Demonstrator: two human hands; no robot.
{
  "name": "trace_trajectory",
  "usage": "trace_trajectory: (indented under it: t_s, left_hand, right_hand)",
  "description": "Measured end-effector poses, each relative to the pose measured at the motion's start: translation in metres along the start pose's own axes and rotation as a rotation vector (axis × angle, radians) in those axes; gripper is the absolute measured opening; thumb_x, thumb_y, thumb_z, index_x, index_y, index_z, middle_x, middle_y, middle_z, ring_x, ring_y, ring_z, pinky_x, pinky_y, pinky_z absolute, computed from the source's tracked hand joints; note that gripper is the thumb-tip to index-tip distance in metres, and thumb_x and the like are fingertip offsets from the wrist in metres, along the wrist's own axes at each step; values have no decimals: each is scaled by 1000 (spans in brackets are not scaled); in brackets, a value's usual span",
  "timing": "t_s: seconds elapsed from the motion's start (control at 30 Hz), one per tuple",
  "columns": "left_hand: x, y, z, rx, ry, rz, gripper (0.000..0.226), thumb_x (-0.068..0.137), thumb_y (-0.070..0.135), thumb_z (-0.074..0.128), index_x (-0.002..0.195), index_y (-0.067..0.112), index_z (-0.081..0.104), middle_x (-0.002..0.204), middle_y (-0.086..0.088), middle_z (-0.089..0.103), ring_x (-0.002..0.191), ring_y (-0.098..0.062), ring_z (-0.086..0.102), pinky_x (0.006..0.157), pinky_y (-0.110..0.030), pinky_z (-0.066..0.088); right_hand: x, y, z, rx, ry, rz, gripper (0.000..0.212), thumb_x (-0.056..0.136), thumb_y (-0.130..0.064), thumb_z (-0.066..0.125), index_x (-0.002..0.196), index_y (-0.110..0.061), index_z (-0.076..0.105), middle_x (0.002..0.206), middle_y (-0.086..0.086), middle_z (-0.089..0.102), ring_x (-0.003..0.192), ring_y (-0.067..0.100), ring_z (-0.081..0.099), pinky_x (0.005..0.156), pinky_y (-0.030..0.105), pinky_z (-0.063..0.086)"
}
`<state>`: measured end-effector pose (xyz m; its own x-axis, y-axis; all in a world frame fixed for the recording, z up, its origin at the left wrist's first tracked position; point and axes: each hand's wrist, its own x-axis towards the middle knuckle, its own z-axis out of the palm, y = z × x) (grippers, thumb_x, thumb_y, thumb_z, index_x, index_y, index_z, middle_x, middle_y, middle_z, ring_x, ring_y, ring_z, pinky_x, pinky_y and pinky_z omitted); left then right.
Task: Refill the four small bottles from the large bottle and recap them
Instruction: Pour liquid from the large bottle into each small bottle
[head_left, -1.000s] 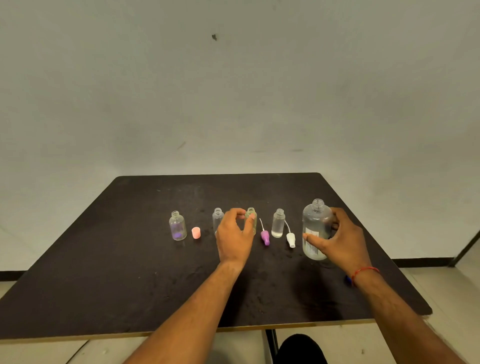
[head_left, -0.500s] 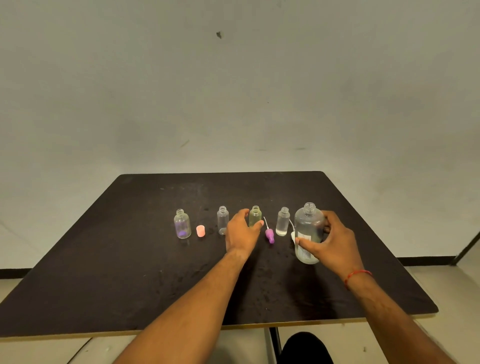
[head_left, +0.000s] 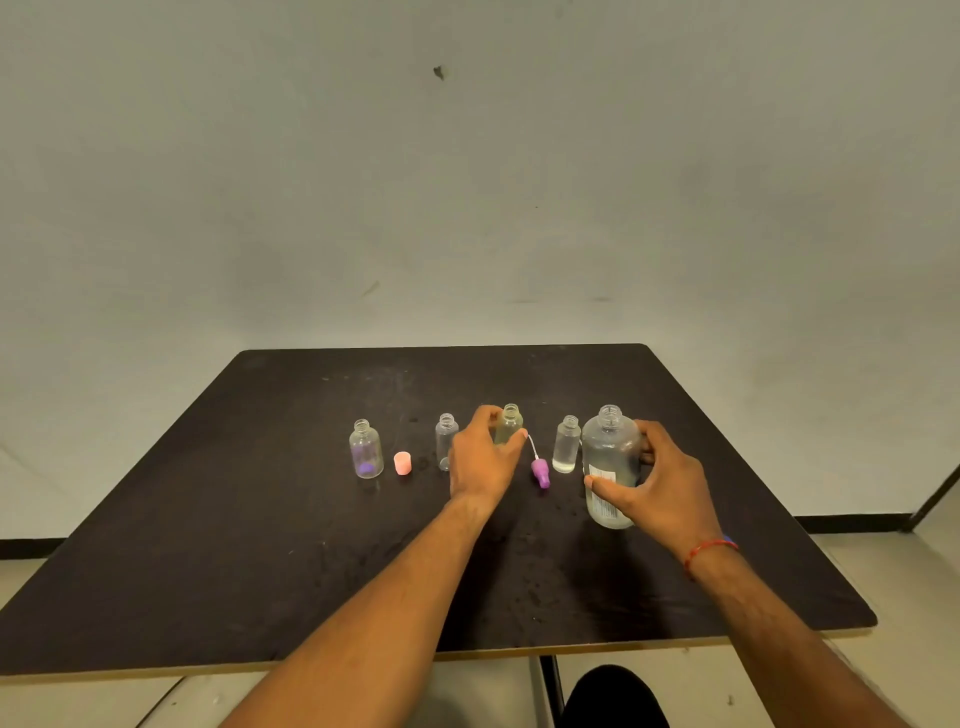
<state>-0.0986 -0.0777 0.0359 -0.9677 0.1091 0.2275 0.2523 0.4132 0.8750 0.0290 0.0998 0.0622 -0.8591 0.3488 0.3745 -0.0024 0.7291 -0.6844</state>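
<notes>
Your right hand (head_left: 670, 488) is wrapped around the large bottle (head_left: 608, 452), right of centre in the frame, thumb on its label and fingers curled behind. The bottle is upright and uncapped; you can't tell whether its base touches the table (head_left: 208, 545). Just to its left stands a small clear bottle (head_left: 567, 444) with a little liquid at the bottom. Near centre, your left hand (head_left: 480, 462) pinches the yellowish small bottle (head_left: 510, 427) between thumb and fingers, its open neck showing above them. A purple cap (head_left: 540, 472) with a thin white tube lies between those two small bottles. Further left stand another clear small bottle (head_left: 445, 439), a pink cap (head_left: 402, 463) and a purple-tinted small bottle (head_left: 366, 451), all uncapped. A red thread (head_left: 709, 548) circles your right wrist.
</notes>
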Motion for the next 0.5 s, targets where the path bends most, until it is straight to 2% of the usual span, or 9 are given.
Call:
trace_trajectory:
  t_s: [0.1, 0.2, 0.33, 0.5]
  left_hand:
    - [-6, 8, -6, -33, 1, 56, 35, 90, 31, 76, 122, 24, 62, 106, 19, 59, 95, 4, 57, 71, 0, 40]
    - [-14, 14, -11, -58, -13, 133, 35, 89, 31, 77, 122, 27, 63, 105, 23, 60, 93, 11, 58, 75, -1, 43]
    - [-24, 18, -14, -62, -31, 230, 40, 88, 33, 76, 126, 26, 66, 117, 14, 68, 108, 0, 62, 91, -14, 51]
    - [-37, 27, -22, -85, -51, 291, 35, 87, 30, 77, 120, 32, 67, 113, 16, 66, 105, 5, 60, 86, -8, 47]
  right_hand:
    - [-1, -3, -4, -22, -3, -45, 75, 65, -38, 88, 128, -28, 49, 121, -6, 62, 98, 10, 57, 87, 18, 45]
    - [1, -5, -9, -52, -9, -98, 76, 64, -44, 86, 129, -32, 50, 120, -8, 63, 101, 10, 59, 90, 24, 51]
    - [5, -9, -19, -175, -24, -138, 77, 61, -56, 79, 130, -41, 47, 110, -10, 60, 95, 11, 58, 83, 33, 56]
    - [15, -17, -34, -368, -50, -200, 78, 62, -62, 71, 132, -43, 41, 106, -8, 57, 97, 15, 54, 83, 46, 54]
